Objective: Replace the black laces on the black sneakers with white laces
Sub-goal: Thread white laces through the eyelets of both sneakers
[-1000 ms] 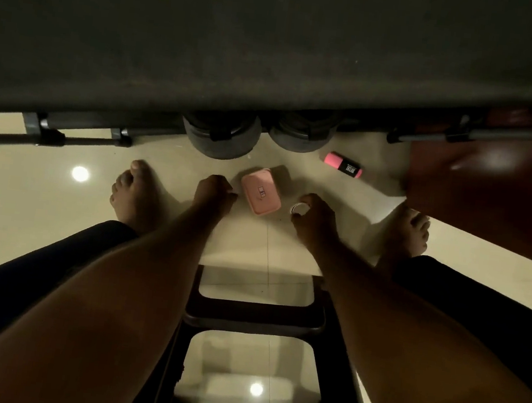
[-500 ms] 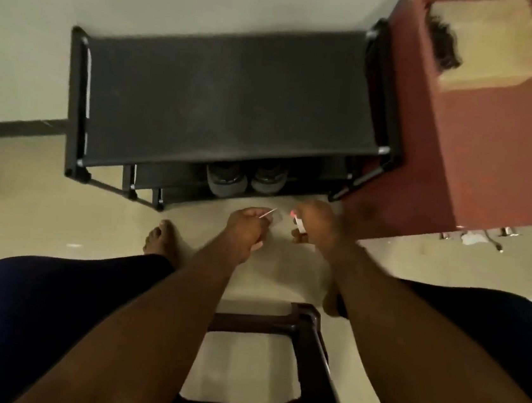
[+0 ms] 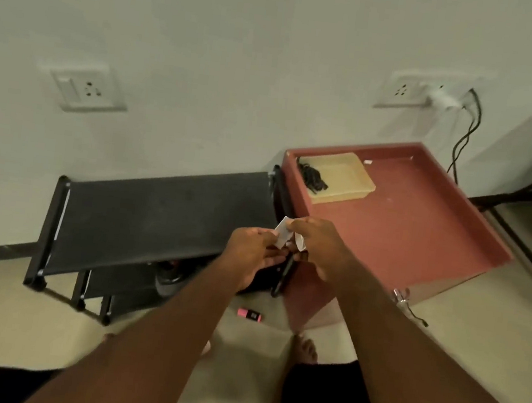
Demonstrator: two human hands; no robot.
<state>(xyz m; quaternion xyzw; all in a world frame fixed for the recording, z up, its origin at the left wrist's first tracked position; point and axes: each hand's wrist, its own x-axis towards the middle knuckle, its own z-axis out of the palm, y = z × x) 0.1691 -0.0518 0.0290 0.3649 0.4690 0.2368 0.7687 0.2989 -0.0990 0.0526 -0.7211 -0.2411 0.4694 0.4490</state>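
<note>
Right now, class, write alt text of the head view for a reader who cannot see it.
A left hand and a right hand pinch a small white item between them near a black shoe rack. Beside it, a red cabinet bears a beige tray holding bundled black laces.

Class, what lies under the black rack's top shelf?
One sneaker toe shows. The top shelf and the left arm cover the rest of it and whatever lies beside it.

I see the shoe rack [image 3: 157, 215] against the wall [image 3: 207, 62], with the table [image 3: 419, 238] just right of it. A tray [image 3: 356, 178] holding laces [image 3: 314, 178] sits on the table's far left corner. A marker [image 3: 249, 314] lies on the floor [image 3: 12, 321] in front.
</note>
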